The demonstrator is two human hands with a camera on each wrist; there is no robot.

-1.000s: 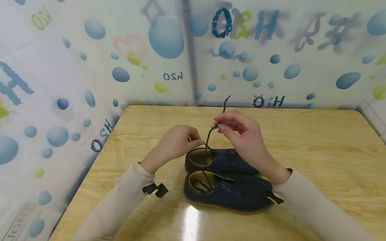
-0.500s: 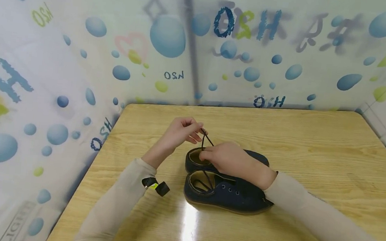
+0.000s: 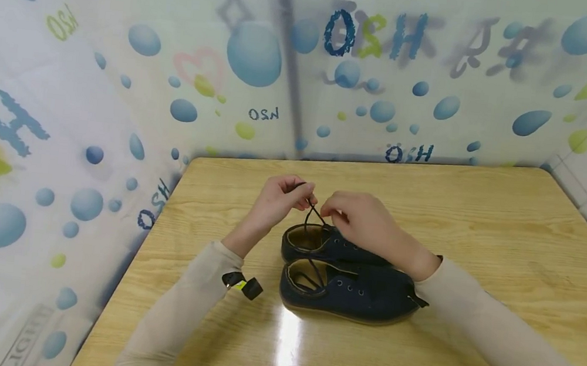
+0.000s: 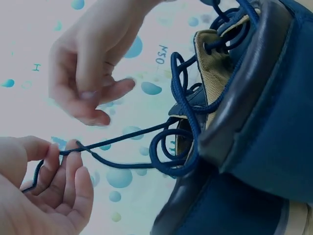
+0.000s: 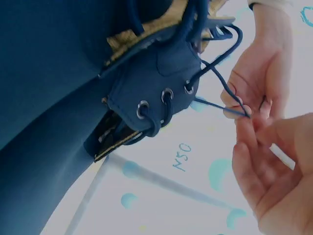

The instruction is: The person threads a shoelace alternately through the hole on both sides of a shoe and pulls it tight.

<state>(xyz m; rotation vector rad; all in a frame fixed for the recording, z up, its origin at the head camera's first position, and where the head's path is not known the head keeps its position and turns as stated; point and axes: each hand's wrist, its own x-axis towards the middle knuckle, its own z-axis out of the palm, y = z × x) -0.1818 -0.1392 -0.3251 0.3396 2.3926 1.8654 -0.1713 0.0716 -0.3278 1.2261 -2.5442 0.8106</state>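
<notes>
Two dark navy lace-up shoes lie side by side, a far shoe (image 3: pixel 339 248) and a near shoe (image 3: pixel 378 294), both with tan linings. My left hand (image 3: pixel 279 200) is raised over the far shoe's heel end and pinches a dark shoelace (image 4: pixel 122 166) between thumb and fingers. Two strands run taut from those fingertips down to the far shoe. Just to the right, my right hand (image 3: pixel 361 219) hovers above that shoe's eyelets. Its fingers are loosely bent, with nothing between them in the left wrist view.
The shoes rest on a wooden table (image 3: pixel 479 236). A patterned curtain (image 3: pixel 179 48) with blue drops stands behind and to the left. Inside the near shoe's opening lie loose loops of lace. A small black device (image 3: pixel 251 288) hangs at the left wrist.
My left hand has risen, bringing the pinched lace up. My right hand, which earlier held a lace end up high, dipped to the shoe opening and has now drawn back right without it.
</notes>
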